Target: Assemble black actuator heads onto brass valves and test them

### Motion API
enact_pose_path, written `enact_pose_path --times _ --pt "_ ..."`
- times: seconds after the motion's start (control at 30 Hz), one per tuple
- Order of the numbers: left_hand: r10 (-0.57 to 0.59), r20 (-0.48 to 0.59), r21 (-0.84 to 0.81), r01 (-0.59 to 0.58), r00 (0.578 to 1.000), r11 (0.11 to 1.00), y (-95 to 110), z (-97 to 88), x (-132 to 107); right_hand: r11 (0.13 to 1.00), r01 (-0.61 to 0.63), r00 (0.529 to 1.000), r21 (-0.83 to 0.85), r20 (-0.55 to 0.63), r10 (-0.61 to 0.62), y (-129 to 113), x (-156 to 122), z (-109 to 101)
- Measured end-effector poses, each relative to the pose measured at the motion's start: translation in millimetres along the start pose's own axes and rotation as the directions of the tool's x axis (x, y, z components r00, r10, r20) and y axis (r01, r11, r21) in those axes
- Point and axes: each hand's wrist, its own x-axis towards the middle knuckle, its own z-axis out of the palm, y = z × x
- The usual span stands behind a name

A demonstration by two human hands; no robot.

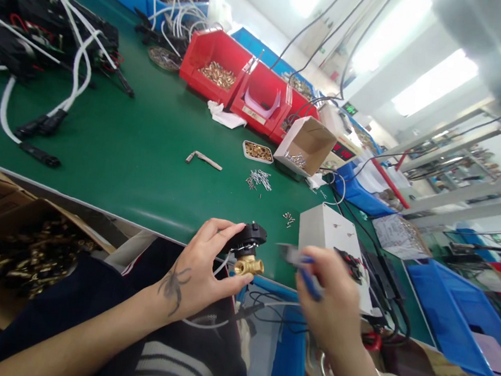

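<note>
My left hand (208, 261) grips a valve (249, 265) with a brass body and a black actuator head (252, 234) on top. It is held at the table's front edge, and a pale cable hangs below it. To its right, my right hand (331, 290) is closed round blue-handled pliers (310, 276), blurred by motion. The jaws point left toward the valve and are apart from it. Beyond the hands lie a small pile of metal clips (259, 180) and several small screws (289, 219). An L-shaped hex wrench (204, 160) rests farther left.
Red bins (218, 66) of parts line the back, near a small tray of brass pieces (258, 151) and an open cardboard box (306, 145). A white box (330, 231) stands on the right. Black units with white cables (48, 32) lie at left, above a carton of brass parts (36, 250).
</note>
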Motion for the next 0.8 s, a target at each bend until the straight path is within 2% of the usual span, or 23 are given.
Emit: enact_pose_path --times 0.07,0.1,0.13,0.17,0.2,0.23,0.27,0.3,0.33,0.37,0.4,0.43,0.47,0.5,0.53,0.57,0.6,0.63,0.67,0.7,0.73,0.77,0.8 --pt "0.004 -0.016 -0.003 -0.004 1.0 1.0 0.0 -0.4 0.6 0.993 0.119 0.96 0.004 0.255 -0.116 0.3 1.6 2.2" --pt "0.008 -0.023 -0.003 -0.008 1.0 1.0 -0.2 -0.3 1.0 0.993 0.116 0.956 -0.004 0.272 -0.11 0.3 2.4 2.2" --pt "0.01 -0.026 -0.001 -0.011 1.0 1.0 -0.4 -0.1 1.4 0.997 0.074 0.978 -0.014 0.197 -0.069 0.1 2.9 1.4" --pt "0.014 -0.023 0.004 -0.014 1.0 1.0 -0.6 0.2 1.8 1.0 0.009 0.998 -0.015 0.055 -0.008 -0.6 2.9 0.3" --pt "0.016 -0.015 0.01 -0.016 1.0 1.0 -0.7 0.5 2.3 0.999 -0.055 0.995 -0.001 -0.088 0.054 -1.6 2.6 -0.7" --pt "0.015 -0.004 0.015 -0.015 1.0 1.0 -0.7 0.7 2.6 0.996 -0.086 0.982 0.022 -0.17 0.088 -2.9 2.0 -1.2" --pt "0.012 0.005 0.018 -0.012 1.0 1.0 -0.6 0.8 2.8 0.997 -0.075 0.983 0.034 -0.163 0.08 -4.3 1.2 -1.2" --pt "0.012 0.009 0.017 -0.012 1.0 1.0 -0.5 0.9 2.8 0.999 -0.03 0.997 0.033 -0.074 0.032 -5.4 0.5 -0.8" --pt "0.015 0.004 0.014 -0.015 1.0 1.0 -0.5 1.0 2.6 0.999 0.035 0.997 0.03 0.071 -0.037 -6.1 -0.1 -0.2" --pt "0.022 -0.004 0.013 -0.022 1.0 1.0 -0.6 1.1 2.3 0.995 0.092 0.972 0.03 0.213 -0.096 -6.2 -0.5 0.0" --pt "0.028 -0.009 0.016 -0.028 1.0 0.999 -0.6 1.3 1.9 0.993 0.118 0.948 0.028 0.293 -0.121 -5.8 -0.8 -0.2" --pt "0.031 -0.011 0.02 -0.031 0.999 0.999 -0.7 1.4 1.5 0.995 0.1 0.956 0.017 0.277 -0.101 -5.1 -1.1 -0.9" --pt "0.029 -0.01 0.023 -0.029 1.0 0.999 -0.7 1.5 1.3 0.999 0.032 0.985 0.003 0.171 -0.032 -4.1 -1.5 -1.7" --pt "0.023 -0.007 0.021 -0.023 1.0 1.0 -0.6 1.4 1.2 0.998 -0.061 0.998 0.003 0.007 0.061 -3.2 -2.0 -2.4" --pt "0.015 -0.002 0.017 -0.014 1.0 1.0 -0.4 1.2 1.3 0.99 -0.141 0.98 0.026 -0.14 0.143 -2.5 -2.4 -2.6" --pt "0.006 0.005 0.011 -0.006 1.0 1.0 -0.1 0.8 1.5 0.983 -0.175 0.96 0.051 -0.213 0.182 -1.9 -2.5 -2.2" --pt "0.001 0.01 0.006 -0.001 1.0 1.0 0.3 0.3 1.8 0.985 -0.162 0.967 0.06 -0.19 0.17 -1.5 -2.3 -1.2" --pt "0.001 0.01 0.001 -0.001 1.0 1.0 0.8 -0.2 2.1 0.993 -0.108 0.99 0.052 -0.082 0.112 -1.1 -1.5 -0.2" --pt "-0.001 0.01 -0.001 0.001 1.0 1.0 1.2 -0.6 2.5 0.999 -0.025 0.997 0.044 0.078 0.021 -0.7 -0.4 0.6" --pt "0.0 0.006 -0.003 0.0 1.0 1.0 1.5 -0.8 2.8 0.998 0.052 0.973 0.039 0.223 -0.059 -0.3 0.9 0.7" --pt "0.0 0.001 -0.003 0.0 1.0 1.0 1.7 -0.9 3.0 0.996 0.087 0.95 0.03 0.297 -0.092 0.2 2.0 0.2" --pt "-0.001 -0.003 -0.002 0.001 1.0 1.0 1.8 -0.9 3.3 0.997 0.074 0.96 0.013 0.27 -0.074 0.7 2.8 -1.0" --pt "-0.001 -0.004 0.002 0.001 1.0 1.0 1.7 -0.8 3.4 1.0 0.014 0.987 -0.002 0.157 -0.014 1.0 3.0 -2.2"
